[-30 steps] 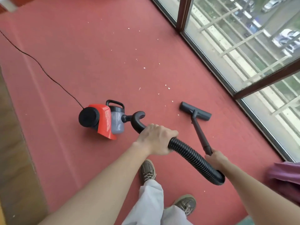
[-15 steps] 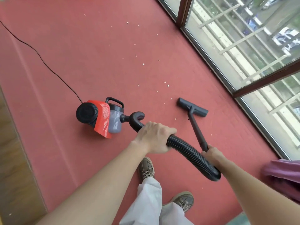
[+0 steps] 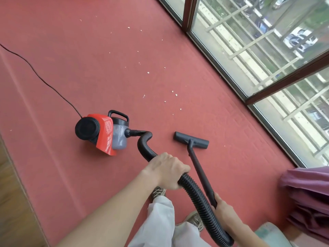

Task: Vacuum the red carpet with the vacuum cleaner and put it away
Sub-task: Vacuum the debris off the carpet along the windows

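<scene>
Left hand: left hand (image 3: 167, 171) at lower centre of frame, back of the hand up, fingers curled tight round the ribbed black hose (image 3: 201, 202).
Right hand: right hand (image 3: 223, 209) at lower right, wrapped round the near end of the dark wand (image 3: 199, 168), thumb lying along it; the other fingers are hidden behind the wand.
Vacuum cleaner: vacuum cleaner (image 3: 106, 133) left of centre, resting on the red carpet (image 3: 89, 59). It has a red shell, a grey canister, a round black end facing left and a black carry handle on top.
Hose run: leaves the canister's right side, loops down to the left hand, carries on to the bottom edge, then bends back up toward the right hand.
Nozzle: floor nozzle (image 3: 191, 139) flat on the carpet at centre, right of the canister and apart from it.
Cord: black power cord (image 3: 39, 75) trails from the vacuum's left end up to the left edge.
Debris: pale scraps (image 3: 148, 72) scattered on the carpet above the nozzle, upper centre.
Surroundings: window (image 3: 258, 41) with a brown frame along the upper right. Purple cloth (image 3: 309, 193) at the right edge. Wood floor (image 3: 10, 202) at lower left. Shoe (image 3: 157, 191) and pale trousers (image 3: 160, 225) at bottom centre.
</scene>
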The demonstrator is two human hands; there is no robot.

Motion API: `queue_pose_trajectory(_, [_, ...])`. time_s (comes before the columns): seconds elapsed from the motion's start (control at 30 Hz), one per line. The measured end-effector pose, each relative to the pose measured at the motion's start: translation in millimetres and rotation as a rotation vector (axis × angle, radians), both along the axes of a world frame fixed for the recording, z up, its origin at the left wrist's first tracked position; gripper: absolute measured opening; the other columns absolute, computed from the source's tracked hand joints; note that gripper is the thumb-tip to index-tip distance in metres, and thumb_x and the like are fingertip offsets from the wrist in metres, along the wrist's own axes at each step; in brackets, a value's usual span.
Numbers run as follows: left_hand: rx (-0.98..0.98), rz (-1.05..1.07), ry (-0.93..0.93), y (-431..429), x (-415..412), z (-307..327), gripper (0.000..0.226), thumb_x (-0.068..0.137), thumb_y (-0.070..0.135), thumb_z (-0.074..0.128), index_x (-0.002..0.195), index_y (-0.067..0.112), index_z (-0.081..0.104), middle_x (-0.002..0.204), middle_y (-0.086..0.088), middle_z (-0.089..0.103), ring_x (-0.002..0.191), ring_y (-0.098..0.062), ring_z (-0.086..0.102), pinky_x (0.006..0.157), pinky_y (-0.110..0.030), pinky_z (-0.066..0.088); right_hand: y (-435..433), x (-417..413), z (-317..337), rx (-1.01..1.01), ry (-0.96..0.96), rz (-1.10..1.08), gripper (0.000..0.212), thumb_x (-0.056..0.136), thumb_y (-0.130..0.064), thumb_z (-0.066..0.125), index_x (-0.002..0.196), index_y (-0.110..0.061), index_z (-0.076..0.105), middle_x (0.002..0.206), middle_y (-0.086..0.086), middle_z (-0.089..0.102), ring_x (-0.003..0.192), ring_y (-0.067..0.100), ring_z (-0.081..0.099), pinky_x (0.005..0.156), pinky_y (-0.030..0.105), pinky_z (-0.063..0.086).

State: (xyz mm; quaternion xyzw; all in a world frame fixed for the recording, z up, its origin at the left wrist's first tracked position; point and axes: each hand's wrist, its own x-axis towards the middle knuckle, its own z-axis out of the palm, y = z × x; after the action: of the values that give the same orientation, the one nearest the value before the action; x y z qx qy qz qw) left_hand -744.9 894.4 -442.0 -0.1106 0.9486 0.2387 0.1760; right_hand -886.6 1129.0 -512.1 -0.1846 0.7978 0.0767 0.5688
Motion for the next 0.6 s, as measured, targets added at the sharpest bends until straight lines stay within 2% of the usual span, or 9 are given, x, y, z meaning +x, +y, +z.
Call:
queue_pose_trajectory(0.2, [0.022,0.154,0.089,-13,-10,3,0.022,0.074,0.036,0.063,0.077,0.027,0.043,0.073,0.001,0.066,0.069,-0.031,0.064,0.060,-0.032,0.034,-51,-47,-26,-0.057,0.119,0.080,0.050,0.096,-0.031,0.047,0.145,-0.028,0.036,0.115,0.014,0.066,0.102,0.034,0.064,0.091,0.035,0.050])
queue_pose_trajectory(0.37, [-0.054,0.261,0.177,-35,0,3,0.017,0.072,0.035,0.062,0.078,0.025,0.050,0.067,0.002,0.064,0.064,-0.032,0.064,0.057,-0.031,0.036,-111,-75,-56,-0.057,0.212,0.120,0.050,0.092,-0.032,0.049,0.141,-0.026,0.039,0.113,0.014,0.063,0.099,0.035,0.062,0.090,0.039,0.052])
queue_pose_trajectory(0.6, [-0.076,0.286,0.184,-44,2,12,0.016,0.071,0.033,0.064,0.078,0.024,0.052,0.066,0.002,0.063,0.063,-0.031,0.063,0.059,-0.032,0.042,-129,-66,-58,-0.092,0.142,0.086,0.048,0.093,-0.030,0.050,0.139,-0.023,0.040,0.113,0.014,0.063,0.097,0.034,0.062,0.090,0.039,0.052])
